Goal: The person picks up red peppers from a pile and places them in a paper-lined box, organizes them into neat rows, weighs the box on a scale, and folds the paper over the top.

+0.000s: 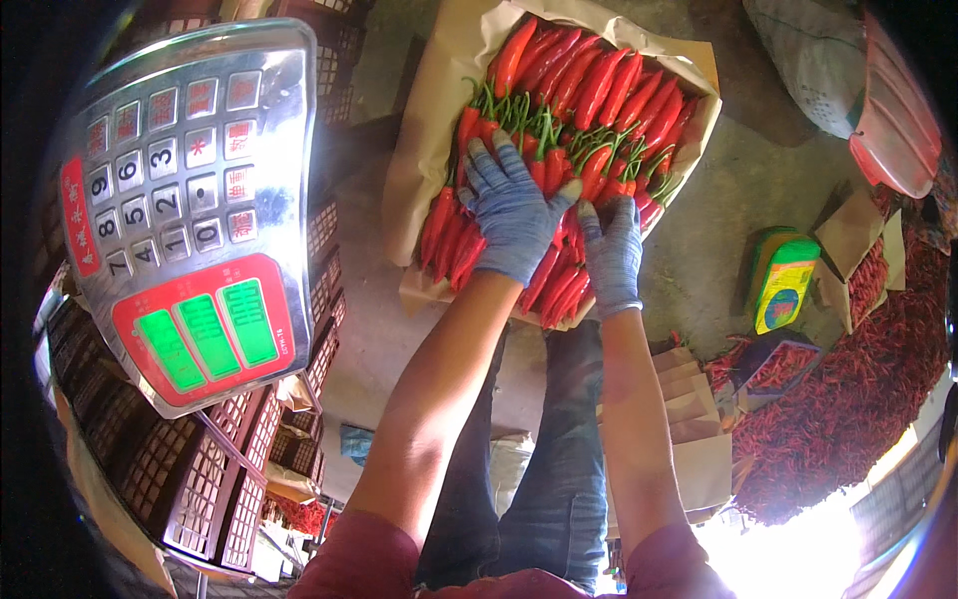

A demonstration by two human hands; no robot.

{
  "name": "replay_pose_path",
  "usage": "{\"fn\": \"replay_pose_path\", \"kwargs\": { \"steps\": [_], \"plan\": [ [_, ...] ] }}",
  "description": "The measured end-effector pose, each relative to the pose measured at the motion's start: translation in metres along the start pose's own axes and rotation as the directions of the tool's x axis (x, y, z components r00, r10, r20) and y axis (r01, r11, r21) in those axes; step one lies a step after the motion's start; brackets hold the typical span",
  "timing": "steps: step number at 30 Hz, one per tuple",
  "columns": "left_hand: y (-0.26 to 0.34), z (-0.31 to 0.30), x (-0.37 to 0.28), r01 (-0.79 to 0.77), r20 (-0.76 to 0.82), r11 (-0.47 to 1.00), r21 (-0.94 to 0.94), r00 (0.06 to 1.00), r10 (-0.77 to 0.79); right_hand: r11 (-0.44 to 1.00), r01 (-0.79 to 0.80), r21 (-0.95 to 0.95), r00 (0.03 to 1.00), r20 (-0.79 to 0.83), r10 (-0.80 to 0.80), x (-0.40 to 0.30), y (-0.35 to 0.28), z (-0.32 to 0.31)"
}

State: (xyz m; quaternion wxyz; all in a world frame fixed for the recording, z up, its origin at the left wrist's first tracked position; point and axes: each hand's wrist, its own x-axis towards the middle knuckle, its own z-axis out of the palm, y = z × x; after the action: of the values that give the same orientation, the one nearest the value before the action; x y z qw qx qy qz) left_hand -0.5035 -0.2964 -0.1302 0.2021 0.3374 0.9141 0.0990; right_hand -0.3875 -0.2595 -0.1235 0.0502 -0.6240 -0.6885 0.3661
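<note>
Before me is a paper-lined box [430, 142] filled with red chili peppers [599, 90], laid in rows with their green stems meeting near the middle. Both of my hands wear grey-blue gloves with pale fingertips. My left hand [513, 206] lies over the peppers left of the middle, its fingers spread and pointing up and left. On the right, my right hand [615, 247] rests at the box's near right part, thumb and fingers touching peppers; whether it grips one is hidden.
A digital weighing scale's display head [206, 210] stands close at left, above stacked plastic crates [202, 479]. At right are a green and yellow jug [782, 281], an opened carton of peppers [853, 262], a large pepper heap [846, 419], stacked cartons [696, 464] and a red plastic scoop-like object [894, 112].
</note>
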Motion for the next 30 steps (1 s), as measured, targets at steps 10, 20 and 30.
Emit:
{"fn": "replay_pose_path", "kwargs": {
  "steps": [10,20,30],
  "plan": [
    [0.01,0.006,0.008,0.114,0.17,0.993,0.028,0.978,-0.118,0.984,-0.167,0.068,0.959,0.244,0.146,0.014,0.006,0.007],
    [0.014,0.015,0.019,0.152,0.216,0.979,0.135,0.96,-0.179,0.976,-0.196,0.094,0.937,0.31,0.159,0.033,0.034,0.026],
    [0.014,-0.021,0.006,0.139,0.253,0.99,0.023,0.957,-0.14,0.9,-0.224,0.374,0.911,0.407,0.057,0.018,0.043,-0.003]
  ]
}}
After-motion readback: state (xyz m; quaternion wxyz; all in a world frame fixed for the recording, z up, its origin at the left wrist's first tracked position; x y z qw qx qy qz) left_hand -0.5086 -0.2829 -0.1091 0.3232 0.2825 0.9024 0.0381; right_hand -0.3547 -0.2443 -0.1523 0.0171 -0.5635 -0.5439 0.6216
